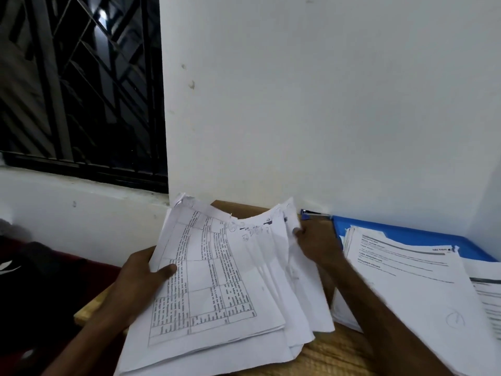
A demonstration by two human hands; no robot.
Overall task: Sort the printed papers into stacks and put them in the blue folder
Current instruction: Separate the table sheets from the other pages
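A thick bundle of printed papers [217, 280] is fanned out over the wooden table [333, 354]; its top sheet carries a printed table. My left hand [138, 272] grips the bundle's left edge, thumb on top. My right hand [314, 244] pinches the far right corner of the sheets near the wall. The blue folder [406, 234] lies open at the right by the wall. A stack of printed papers [412, 289] lies on the folder.
A white wall stands right behind the table. A barred dark window [81, 85] is at upper left. A small stapler-like object [311, 214] sits against the wall beside the folder. Dark red and black cloth [40, 289] lies left of the table.
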